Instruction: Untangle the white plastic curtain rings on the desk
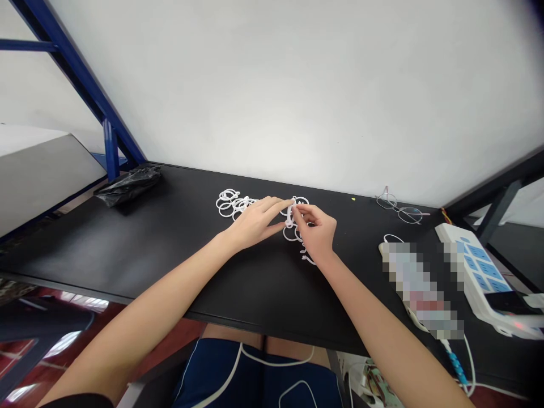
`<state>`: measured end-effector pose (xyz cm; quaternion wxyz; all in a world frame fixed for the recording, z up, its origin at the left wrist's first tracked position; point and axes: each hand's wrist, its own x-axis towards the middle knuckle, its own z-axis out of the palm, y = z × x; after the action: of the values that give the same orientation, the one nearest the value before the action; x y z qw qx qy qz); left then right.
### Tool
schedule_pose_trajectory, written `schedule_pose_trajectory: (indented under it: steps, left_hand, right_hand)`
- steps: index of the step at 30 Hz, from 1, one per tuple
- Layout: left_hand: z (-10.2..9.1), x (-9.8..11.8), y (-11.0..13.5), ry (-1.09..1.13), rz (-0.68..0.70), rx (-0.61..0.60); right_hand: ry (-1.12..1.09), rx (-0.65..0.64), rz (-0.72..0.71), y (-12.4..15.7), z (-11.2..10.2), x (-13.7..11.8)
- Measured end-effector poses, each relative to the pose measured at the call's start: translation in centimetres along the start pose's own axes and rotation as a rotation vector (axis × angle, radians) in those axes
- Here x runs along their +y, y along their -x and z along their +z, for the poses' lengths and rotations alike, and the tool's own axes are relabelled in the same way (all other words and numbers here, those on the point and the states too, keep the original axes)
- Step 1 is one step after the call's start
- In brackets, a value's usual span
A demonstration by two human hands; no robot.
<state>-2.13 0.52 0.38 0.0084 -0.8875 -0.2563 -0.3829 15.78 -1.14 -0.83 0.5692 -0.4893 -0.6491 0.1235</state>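
Observation:
Over the middle of the black table my two hands meet at a small white ring-like piece [290,214], whose exact kind I cannot make out. My left hand [257,221] reaches in from the left, its fingertips at the top of the piece and its thumb near the bottom. From the right, my right hand [318,229] pinches the piece between thumb and forefinger, the other fingers curled. Loose white rings [291,233] lie below and behind my fingers, partly hidden. A heap of similar white rings [226,203] lies left of my left hand, which covers part of it.
On the black table [178,243], a crumpled black plastic bag [130,186] lies at the far left. Eyeglasses [398,208] rest at the back right. Nearer on the right are a blurred-out phone-like object [419,289], a cable [457,368] and a white power strip [476,283].

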Motion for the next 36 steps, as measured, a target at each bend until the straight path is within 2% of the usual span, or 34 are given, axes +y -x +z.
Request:
schedule_pose_trajectory:
  steps: [11, 18, 21, 26, 36]
  left_hand:
    - [0.01, 0.25, -0.27, -0.028, 0.087, 0.081]
    - [-0.1, 0.22, -0.24, -0.047, 0.081, 0.018]
    - [-0.3, 0.34, -0.36, -0.031, 0.086, 0.004]
    - [-0.5, 0.45, -0.4, -0.009, 0.057, 0.002]
    - [-0.52, 0.47, -0.26, -0.013, -0.013, -0.042]
  right_hand:
    - [-0.175, -0.205, 0.035, 0.17, -0.1, -0.36]
    - [-0.258, -0.425, 0.088, 0.04, -0.41, -0.58]
    - [-0.237, -0.482, 0.052, 0.07, -0.44, -0.65]
    - [-0.145, -0.471, -0.04, 0.15, -0.44, -0.57]
    - [-0.112, -0.438, -0.086, 0.18, -0.24, -0.36]
